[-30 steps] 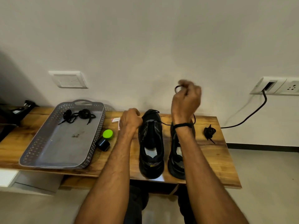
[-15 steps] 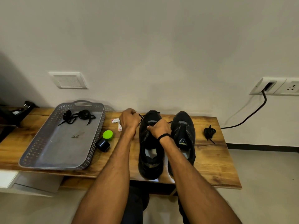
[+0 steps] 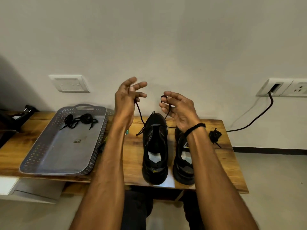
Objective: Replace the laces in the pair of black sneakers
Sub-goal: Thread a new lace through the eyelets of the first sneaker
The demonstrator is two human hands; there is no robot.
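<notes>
Two black sneakers stand side by side on the wooden table (image 3: pixel 229 165), toes toward the wall. A black lace (image 3: pixel 140 116) runs through the toe end of the left sneaker (image 3: pixel 155 150). Both of its ends are lifted above the shoe. My left hand (image 3: pixel 127 98) pinches one end, with its other fingers spread. My right hand (image 3: pixel 178 107) holds the other end looped around its fingers. My right forearm covers part of the right sneaker (image 3: pixel 182 158). A bundled black lace (image 3: pixel 215 136) lies on the table to the right of the shoes.
A grey perforated tray (image 3: pixel 54 155) on the table's left holds loose black laces (image 3: pixel 79 120). A black cable (image 3: pixel 259 115) runs from the wall socket (image 3: pixel 282 87) down behind the table. A wall switch (image 3: pixel 69 83) sits above the tray. A dark object (image 3: pixel 15 117) lies at the far left.
Both hands were low at the left sneaker's toe half a second ago. They have risen above the shoe and drawn the two lace ends up and taut.
</notes>
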